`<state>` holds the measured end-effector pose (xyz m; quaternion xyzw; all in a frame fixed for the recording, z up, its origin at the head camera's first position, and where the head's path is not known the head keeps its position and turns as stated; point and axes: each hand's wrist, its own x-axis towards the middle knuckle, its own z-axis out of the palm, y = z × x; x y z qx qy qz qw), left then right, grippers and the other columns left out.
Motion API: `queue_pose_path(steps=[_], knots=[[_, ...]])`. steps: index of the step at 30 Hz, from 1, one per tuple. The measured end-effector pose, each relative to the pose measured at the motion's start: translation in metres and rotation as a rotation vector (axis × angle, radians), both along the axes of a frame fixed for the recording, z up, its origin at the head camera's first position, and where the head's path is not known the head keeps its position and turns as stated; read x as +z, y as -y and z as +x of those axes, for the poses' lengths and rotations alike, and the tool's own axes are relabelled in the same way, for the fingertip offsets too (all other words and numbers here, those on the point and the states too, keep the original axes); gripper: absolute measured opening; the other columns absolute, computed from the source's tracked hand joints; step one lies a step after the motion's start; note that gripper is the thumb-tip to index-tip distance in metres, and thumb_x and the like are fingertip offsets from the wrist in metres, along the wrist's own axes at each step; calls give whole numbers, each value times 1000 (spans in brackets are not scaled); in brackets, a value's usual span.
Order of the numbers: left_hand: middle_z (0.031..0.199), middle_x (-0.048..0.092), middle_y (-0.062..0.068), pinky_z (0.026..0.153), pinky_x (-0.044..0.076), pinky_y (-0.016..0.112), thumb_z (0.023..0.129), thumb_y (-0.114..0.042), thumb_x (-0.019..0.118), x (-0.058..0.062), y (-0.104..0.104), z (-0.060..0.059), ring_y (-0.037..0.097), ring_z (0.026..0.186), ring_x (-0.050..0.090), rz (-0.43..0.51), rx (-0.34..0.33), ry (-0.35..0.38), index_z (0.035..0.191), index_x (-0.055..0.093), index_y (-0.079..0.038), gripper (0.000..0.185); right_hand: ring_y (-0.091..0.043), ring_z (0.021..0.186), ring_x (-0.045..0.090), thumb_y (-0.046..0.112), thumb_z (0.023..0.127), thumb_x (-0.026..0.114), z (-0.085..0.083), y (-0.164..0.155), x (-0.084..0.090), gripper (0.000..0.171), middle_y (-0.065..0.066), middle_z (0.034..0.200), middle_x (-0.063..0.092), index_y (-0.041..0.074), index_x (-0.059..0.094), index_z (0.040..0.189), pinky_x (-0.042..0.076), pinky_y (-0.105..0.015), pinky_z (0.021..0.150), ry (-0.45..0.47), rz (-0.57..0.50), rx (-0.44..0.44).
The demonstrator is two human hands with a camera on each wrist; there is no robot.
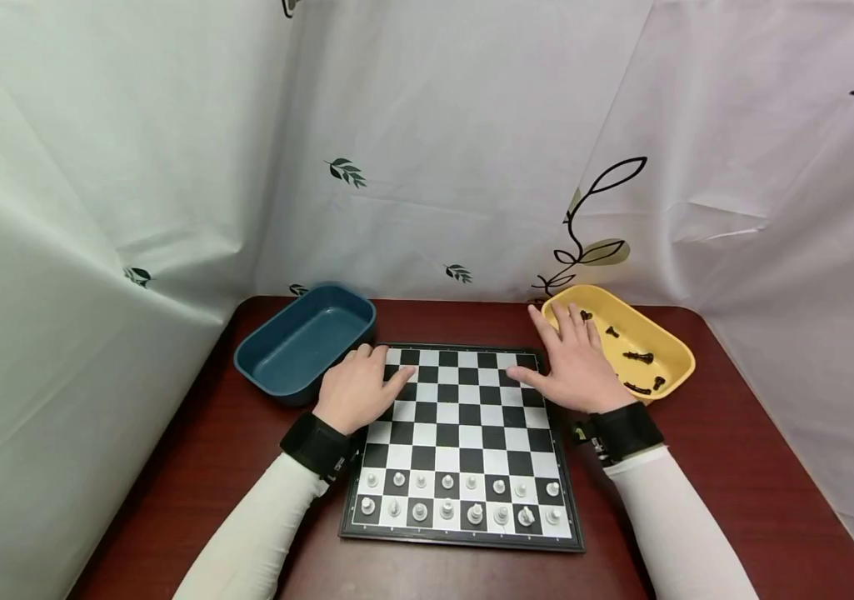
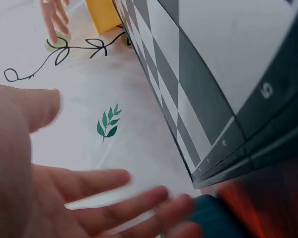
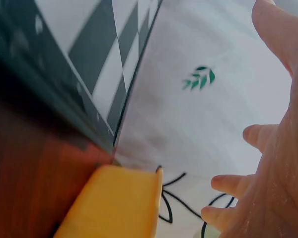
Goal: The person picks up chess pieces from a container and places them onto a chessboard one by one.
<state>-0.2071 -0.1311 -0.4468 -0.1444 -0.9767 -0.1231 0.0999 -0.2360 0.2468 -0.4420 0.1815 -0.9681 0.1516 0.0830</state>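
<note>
A chessboard [image 1: 464, 442] lay on the dark red table [image 1: 734, 483]; every place here is told from that board. The left hand [image 1: 357, 390] lay flat over the board's far left corner with fingers straight and loosely spread, holding nothing; the right hand [image 1: 572, 358] lay at the far right corner, fingers straight and spread, its fingertips reaching over the near rim of the yellow tray [image 1: 677, 354], likewise holding nothing. White chess pieces [image 1: 460, 496] stood in two rows along the board's near edge; the rest of its squares were bare. The yellow tray sat just beyond the board's far right corner, with several black chess pieces [image 1: 638, 358] lying inside it; a blue tray [image 1: 277, 367] sat just off the far left corner, close beside the left hand. A white cloth backdrop [image 1: 471, 150] printed with leaves hung behind the board and round both sides; black wrist straps [image 1: 317, 446] circled both forearms over white sleeves [image 1: 262, 533].
</note>
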Motion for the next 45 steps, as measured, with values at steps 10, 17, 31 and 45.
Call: queue_pose_path(steps=[10,17,31,45], knots=[[99,70,19,69,58,50,108,-58,63,-16,14,-6,34,82,72,38,105,197,126,67,6,67,-64,159,21,66,103,68,-8,-36,9,103,-34,177,17,11,23,177,18,-82,121,0,-75,-72],[93,70,11,69,54,46,114,-48,55,-24,29,-19,26,77,68,166,110,351,125,67,-1,50,-63,158,25,65,105,66,-6,-58,11,102,-32,178,16,12,20,179,29,-80,117,12,-123,-120],[88,64,5,72,52,45,116,-32,55,-36,35,-29,23,76,63,191,106,334,110,69,-11,26,-62,159,25,65,108,60,-10,-68,6,97,-37,175,19,2,27,174,29,-78,119,104,-125,-149],[88,62,4,73,48,43,116,-31,54,-38,38,-31,23,74,60,209,71,346,110,69,-11,26,-60,147,42,26,117,50,-12,-86,2,55,-42,157,46,-14,50,155,33,-71,121,185,-29,-199]])
